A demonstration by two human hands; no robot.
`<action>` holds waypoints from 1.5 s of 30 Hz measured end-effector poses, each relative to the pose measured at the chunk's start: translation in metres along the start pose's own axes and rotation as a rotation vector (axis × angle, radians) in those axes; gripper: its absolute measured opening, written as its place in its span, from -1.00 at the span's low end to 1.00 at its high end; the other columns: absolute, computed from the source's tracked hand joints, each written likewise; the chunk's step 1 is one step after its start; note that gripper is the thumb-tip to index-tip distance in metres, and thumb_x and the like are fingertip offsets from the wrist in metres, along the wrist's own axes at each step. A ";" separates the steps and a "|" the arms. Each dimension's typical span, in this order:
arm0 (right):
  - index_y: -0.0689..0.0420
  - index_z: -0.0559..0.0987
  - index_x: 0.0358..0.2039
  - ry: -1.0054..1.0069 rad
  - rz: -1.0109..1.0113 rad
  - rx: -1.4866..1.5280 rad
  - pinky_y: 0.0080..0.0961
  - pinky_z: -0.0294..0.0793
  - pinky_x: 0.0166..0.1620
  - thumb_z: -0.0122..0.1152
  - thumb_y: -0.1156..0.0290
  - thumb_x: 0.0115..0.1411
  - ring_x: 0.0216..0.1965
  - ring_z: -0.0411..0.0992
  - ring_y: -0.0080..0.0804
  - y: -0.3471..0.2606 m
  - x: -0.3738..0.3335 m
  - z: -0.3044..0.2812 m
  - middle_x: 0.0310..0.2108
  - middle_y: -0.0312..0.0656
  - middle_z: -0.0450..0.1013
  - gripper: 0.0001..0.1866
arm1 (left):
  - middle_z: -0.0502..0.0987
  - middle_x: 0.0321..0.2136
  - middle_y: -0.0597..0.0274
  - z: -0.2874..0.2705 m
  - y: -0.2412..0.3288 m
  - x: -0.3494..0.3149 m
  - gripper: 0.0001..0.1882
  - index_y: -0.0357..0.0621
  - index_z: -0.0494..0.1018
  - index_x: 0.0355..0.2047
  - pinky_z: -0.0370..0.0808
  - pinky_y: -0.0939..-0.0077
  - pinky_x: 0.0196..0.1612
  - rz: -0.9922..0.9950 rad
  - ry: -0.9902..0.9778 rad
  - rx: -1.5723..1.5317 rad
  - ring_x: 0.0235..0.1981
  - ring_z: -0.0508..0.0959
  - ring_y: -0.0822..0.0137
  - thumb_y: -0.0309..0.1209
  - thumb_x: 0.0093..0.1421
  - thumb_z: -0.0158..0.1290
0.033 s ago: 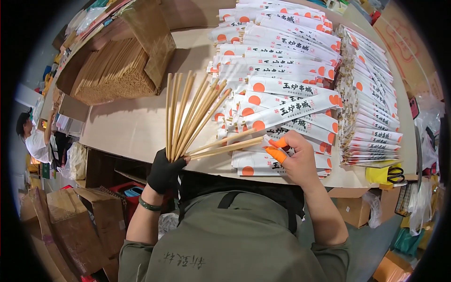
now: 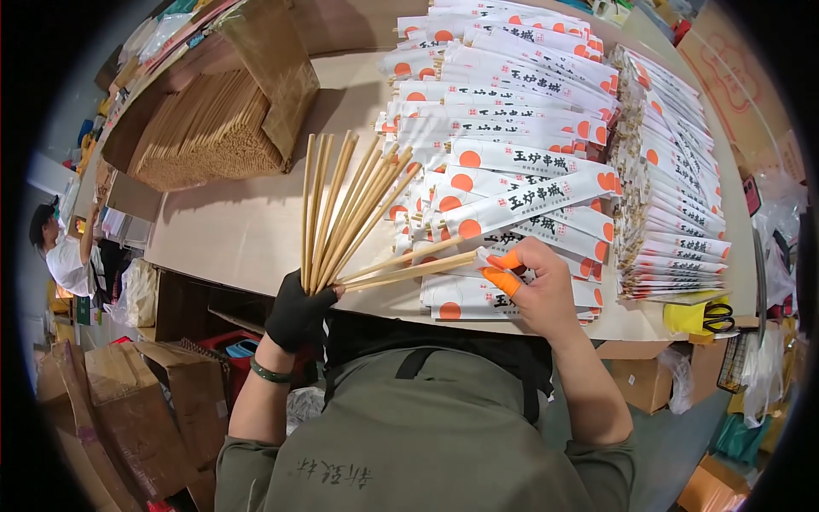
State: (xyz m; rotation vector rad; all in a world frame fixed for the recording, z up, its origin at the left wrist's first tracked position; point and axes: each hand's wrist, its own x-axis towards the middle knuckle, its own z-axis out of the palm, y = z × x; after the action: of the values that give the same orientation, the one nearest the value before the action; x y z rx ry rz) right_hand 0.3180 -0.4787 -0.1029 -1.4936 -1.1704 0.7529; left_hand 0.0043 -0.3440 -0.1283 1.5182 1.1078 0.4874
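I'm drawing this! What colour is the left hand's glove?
The glove is black; the head view shows it best.

Sleeves (image 2: 512, 162) beyond right fingers (image 2: 502, 282); second stack (image 2: 678, 171), scissors (image 2: 718, 318) farther right. Sticks (image 2: 348, 224) in left fingers (image 2: 294, 297). Carton (image 2: 286, 85) beyond those, leftward, bundle (image 2: 213, 128) inside.

The black glove (image 2: 296, 316) hides the lower ends of the wooden sticks (image 2: 337, 243).

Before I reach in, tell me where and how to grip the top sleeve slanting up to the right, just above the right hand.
Probably best to pinch the top sleeve across its long edges, near the middle, coming from above. It is long and narrow and lies uppermost, across other sleeves, with nothing seen covering it. The right hand below is busy with chopsticks.
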 end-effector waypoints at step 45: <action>0.25 0.58 -0.45 -0.087 0.051 -0.022 -0.61 0.30 -0.40 0.38 0.54 0.01 -0.49 0.31 -0.55 -0.006 0.002 -0.011 -0.53 -0.28 0.36 -0.87 | 0.52 -0.53 0.31 -0.020 0.002 -0.002 -0.86 -0.29 0.48 -0.43 0.43 0.56 -0.33 0.098 0.004 0.090 -0.43 0.49 0.49 -0.45 0.07 0.14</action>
State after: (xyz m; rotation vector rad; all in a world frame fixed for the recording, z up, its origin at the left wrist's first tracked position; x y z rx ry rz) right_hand 0.3264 -0.4808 -0.0942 -1.5271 -1.2128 0.8490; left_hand -0.0121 -0.3350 -0.1199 1.6564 1.0743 0.5130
